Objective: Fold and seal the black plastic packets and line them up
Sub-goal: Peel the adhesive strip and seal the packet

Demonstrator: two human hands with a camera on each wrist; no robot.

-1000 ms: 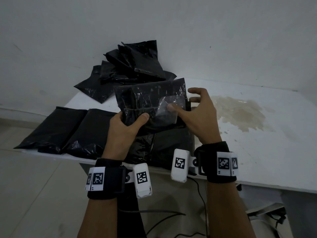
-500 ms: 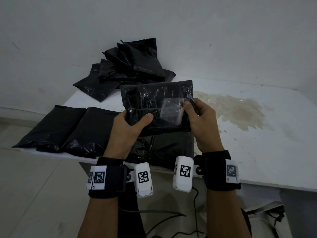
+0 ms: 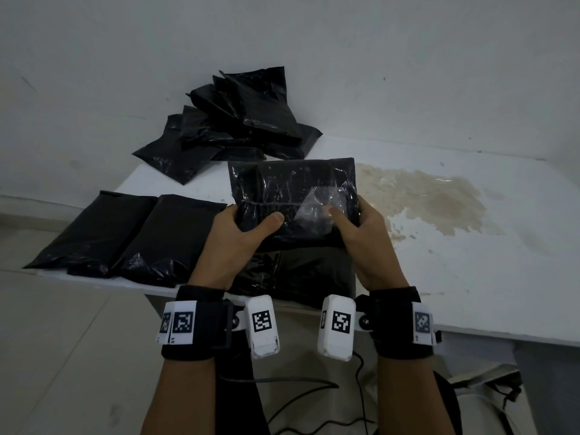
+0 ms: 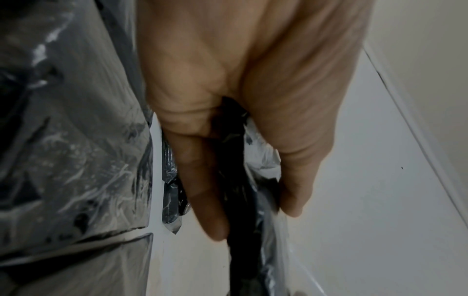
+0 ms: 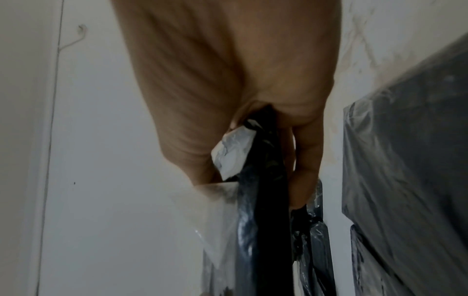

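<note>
I hold a folded black packet upright above the near table edge. My left hand grips its lower left edge, thumb on the front and fingers behind. My right hand grips the lower right edge, its thumb lying on a clear strip stuck to the front. In the left wrist view the packet's edge runs between thumb and fingers. The right wrist view shows the packet in the grip, with the clear strip standing off it. Two flat packets lie side by side at the left, a third under my hands.
A loose pile of black packets leans against the wall at the back of the white table. A brownish stain marks the tabletop to the right. Cables and a bag lie on the floor below the table.
The packet has come down and nearer to me. My right hand, fingers spread a second ago, now grips the right edge with its thumb on the clear strip. The left grip is unchanged.
</note>
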